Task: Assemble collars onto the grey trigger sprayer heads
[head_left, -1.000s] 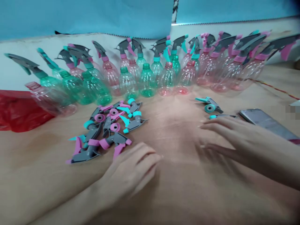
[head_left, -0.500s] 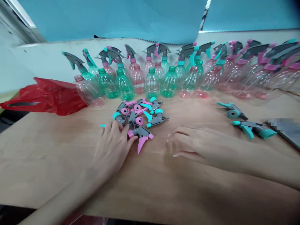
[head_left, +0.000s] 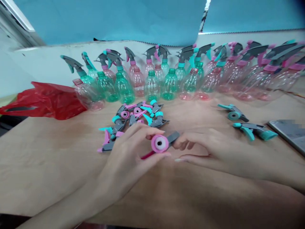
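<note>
Between the thumb and fingers of my left hand [head_left: 130,152] is a pink and grey trigger spray head [head_left: 160,143]. Its pink collar faces me and shows a white inside with a dark hole. The grey end points right, towards my right hand [head_left: 197,146]. That hand has curved fingers with the thumb apart; the fingertips are close to the grey end, and I cannot tell whether they touch it. Behind and beside my left hand lies a pile of loose spray heads [head_left: 156,121] in pink, turquoise and grey, partly hidden by the hand.
Several clear green and pink bottles [head_left: 172,86] stand in rows along the wall, some with spray heads fitted. A red plastic bag [head_left: 52,101] lies at the left. Two turquoise spray heads [head_left: 256,130] and a phone [head_left: 289,135] are on the right of the wooden table [head_left: 59,171].
My left hand has picked up a pink spray head from the front of the pile and moved it right, turning its collar towards me. My right hand has stayed almost in place.
</note>
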A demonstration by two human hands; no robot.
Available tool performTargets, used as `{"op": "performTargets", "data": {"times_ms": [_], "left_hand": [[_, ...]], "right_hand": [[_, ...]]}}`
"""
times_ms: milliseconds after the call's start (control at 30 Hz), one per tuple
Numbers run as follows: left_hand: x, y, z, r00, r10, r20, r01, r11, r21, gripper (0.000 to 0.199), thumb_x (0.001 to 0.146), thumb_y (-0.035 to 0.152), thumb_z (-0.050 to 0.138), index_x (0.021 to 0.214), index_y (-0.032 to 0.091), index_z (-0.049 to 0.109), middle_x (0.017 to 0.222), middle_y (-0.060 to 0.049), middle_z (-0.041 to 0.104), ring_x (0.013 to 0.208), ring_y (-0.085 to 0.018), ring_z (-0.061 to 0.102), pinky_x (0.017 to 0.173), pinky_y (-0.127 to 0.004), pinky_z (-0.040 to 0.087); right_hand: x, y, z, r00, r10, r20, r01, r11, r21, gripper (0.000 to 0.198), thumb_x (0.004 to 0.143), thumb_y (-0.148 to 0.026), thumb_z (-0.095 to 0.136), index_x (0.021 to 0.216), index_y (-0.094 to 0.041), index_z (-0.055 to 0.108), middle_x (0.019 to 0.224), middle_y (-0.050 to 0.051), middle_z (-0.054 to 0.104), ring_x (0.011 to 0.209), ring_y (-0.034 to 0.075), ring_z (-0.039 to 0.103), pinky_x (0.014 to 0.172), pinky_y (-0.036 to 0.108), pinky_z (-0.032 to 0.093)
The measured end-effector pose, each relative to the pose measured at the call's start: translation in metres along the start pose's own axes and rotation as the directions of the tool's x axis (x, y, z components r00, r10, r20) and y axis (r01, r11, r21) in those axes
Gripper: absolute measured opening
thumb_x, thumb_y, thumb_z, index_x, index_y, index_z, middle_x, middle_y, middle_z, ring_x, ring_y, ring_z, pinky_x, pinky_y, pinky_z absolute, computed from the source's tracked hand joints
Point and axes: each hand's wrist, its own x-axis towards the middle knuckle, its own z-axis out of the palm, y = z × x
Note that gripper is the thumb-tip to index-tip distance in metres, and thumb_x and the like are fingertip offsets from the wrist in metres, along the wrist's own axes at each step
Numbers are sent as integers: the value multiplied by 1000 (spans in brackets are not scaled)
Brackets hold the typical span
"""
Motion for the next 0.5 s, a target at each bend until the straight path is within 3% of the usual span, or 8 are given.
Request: {"op": "performTargets", "data": {"times_ms": [200, 267, 367, 433, 500], "left_hand": [[26, 10, 31, 993, 58, 103, -39, 984, -174, 29, 73, 21, 79, 99, 22, 67, 97, 0, 70, 89, -19, 66, 79, -31, 54], [33, 7, 39, 971, 26, 237, 43, 959, -282, 28, 69, 19, 81, 95, 23, 69, 93, 1, 72, 84, -18, 68, 74, -30, 56], [38, 0, 55, 892, -8, 452, 239, 857, -456, 30, 70, 17, 80, 97, 21, 68, 88, 1, 73, 77, -18, 70, 65, -28, 57], [36, -3, 66, 864, -38, 502, 327, 800, -503, 30, 70, 15, 78, 98, 20, 66, 88, 0, 74, 76, -18, 71, 63, -28, 57], [32, -3, 76, 875, -86, 477, 357, 780, -514, 30, 70, 15, 78, 97, 20, 64, 88, -1, 73, 77, -18, 70, 64, -28, 57]], "right_hand": [[-13, 2, -4, 997, 48, 60, -58, 979, 196, 26, 87, -45, 60, 102, -25, 62, 102, -1, 68, 84, 17, 62, 69, 27, 48], [-16, 13, -4, 991, 58, 117, -88, 959, 271, 27, 86, -47, 60, 100, -24, 63, 98, -1, 68, 81, 16, 61, 67, 27, 47], [-17, 31, -2, 980, 52, 192, -116, 933, 341, 28, 88, -47, 57, 95, -20, 64, 93, 0, 67, 80, 16, 60, 67, 27, 45], [-16, 40, -1, 977, 45, 208, -118, 927, 357, 28, 90, -45, 55, 91, -19, 63, 90, 0, 66, 79, 15, 59, 68, 26, 44], [-15, 46, -1, 976, 20, 215, -103, 920, 379, 28, 92, -44, 53, 89, -18, 64, 89, 0, 65, 79, 14, 60, 69, 26, 43]]}}
